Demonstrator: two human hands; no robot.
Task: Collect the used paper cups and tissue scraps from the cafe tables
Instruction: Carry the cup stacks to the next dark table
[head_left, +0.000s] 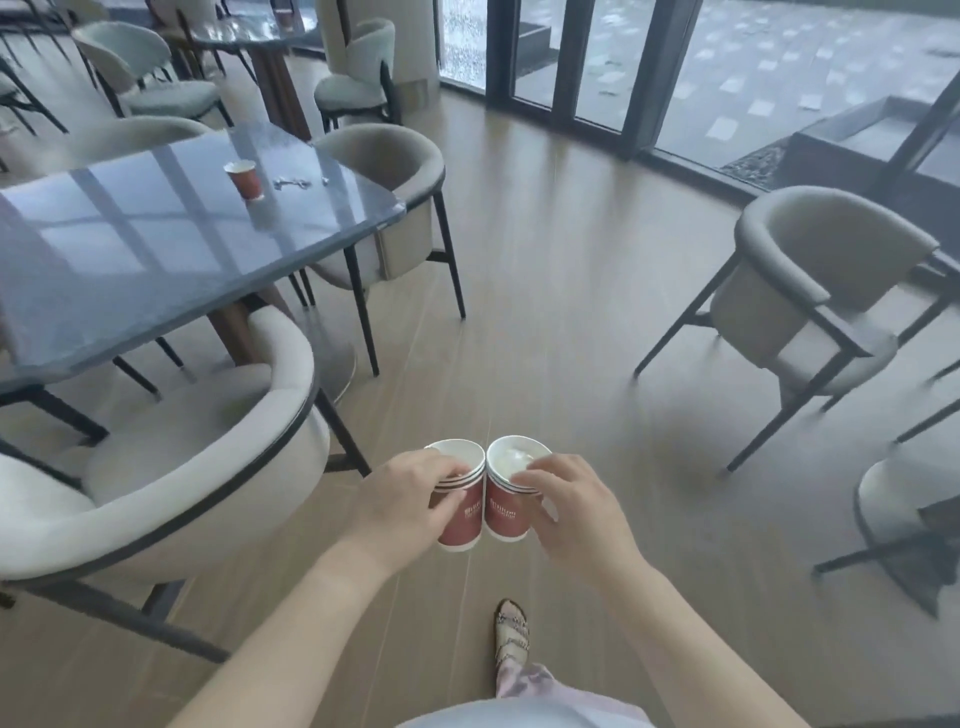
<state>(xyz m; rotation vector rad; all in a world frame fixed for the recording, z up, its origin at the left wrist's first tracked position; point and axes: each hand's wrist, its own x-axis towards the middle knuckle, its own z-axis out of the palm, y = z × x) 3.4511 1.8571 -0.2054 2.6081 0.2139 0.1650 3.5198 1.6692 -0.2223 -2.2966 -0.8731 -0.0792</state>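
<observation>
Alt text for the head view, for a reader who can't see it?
A person's left hand holds a stack of red paper cups and the right hand holds nested red cups with white tissue inside, the two side by side above a wooden floor. On the grey cafe table ahead-left stand a lone red paper cup and tissue scraps.

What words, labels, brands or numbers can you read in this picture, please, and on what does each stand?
No text can be read in full.
left cup stack, held in the left hand: white print, too blurred to read.
right cup stack, held in the right hand: white print, too blurred to read.
table cup: no print visible.
</observation>
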